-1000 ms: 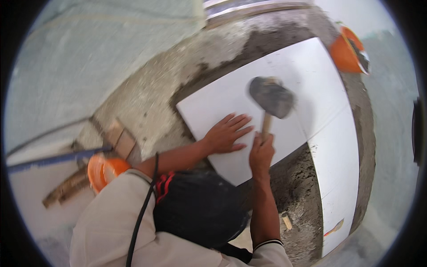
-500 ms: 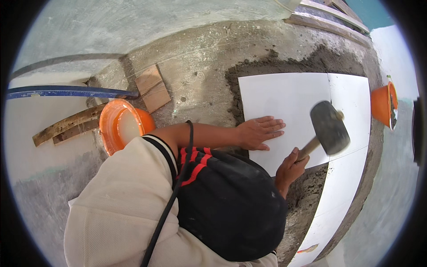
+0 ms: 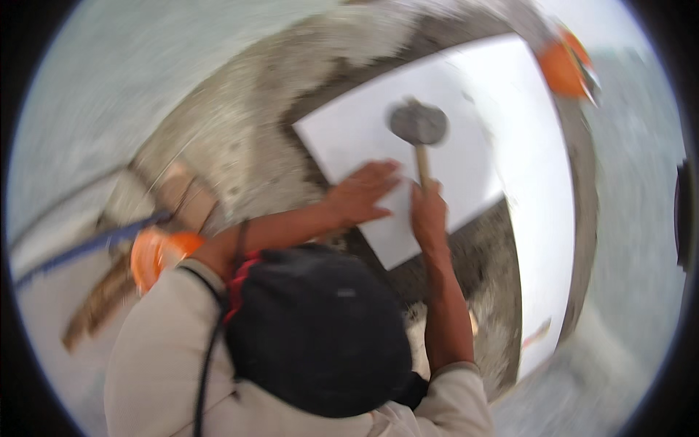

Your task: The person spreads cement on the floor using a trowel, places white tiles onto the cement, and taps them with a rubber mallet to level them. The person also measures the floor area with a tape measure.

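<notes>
My right hand (image 3: 428, 216) clamped on mallet (image 3: 419, 122) over white tile (image 3: 464, 160); my left hand (image 3: 362, 193) outstretched, thumb apart, across tile's left edge.

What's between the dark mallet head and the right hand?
In the head view, the wooden handle runs between the mallet head and the right hand.

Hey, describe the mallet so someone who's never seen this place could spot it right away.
Start with the big white tile bordered by dark mortar, and find the right hand over its lower part. That hand grips a pale wooden handle; at its far end is the rubber mallet's head. Dark grey and blocky, it contrasts sharply with the white tile behind it.
</notes>
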{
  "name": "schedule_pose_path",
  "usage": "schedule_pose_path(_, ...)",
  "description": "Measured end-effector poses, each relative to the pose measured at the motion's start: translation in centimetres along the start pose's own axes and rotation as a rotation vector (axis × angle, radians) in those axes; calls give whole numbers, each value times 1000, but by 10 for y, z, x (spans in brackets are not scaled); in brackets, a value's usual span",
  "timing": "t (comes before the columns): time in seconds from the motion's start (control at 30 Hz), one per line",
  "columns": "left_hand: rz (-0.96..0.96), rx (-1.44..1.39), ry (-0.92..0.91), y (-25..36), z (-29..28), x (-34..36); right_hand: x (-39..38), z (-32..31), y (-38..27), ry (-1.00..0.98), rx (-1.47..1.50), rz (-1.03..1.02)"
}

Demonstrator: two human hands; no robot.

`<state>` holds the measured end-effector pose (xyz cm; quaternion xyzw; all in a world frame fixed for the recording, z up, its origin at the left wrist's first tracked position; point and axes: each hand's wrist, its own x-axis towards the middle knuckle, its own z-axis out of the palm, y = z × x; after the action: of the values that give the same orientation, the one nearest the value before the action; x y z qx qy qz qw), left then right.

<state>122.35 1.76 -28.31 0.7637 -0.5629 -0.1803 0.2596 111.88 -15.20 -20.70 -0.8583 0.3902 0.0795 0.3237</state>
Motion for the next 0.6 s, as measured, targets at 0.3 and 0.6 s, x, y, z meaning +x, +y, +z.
schedule_pose_path(0.3,-55,190,50,21,-26,47,-71,-10,42,175,461,52)
schedule_pose_path(0.6,-4,353,40,7,-32,92,-42,-18,40,285,510,-16)
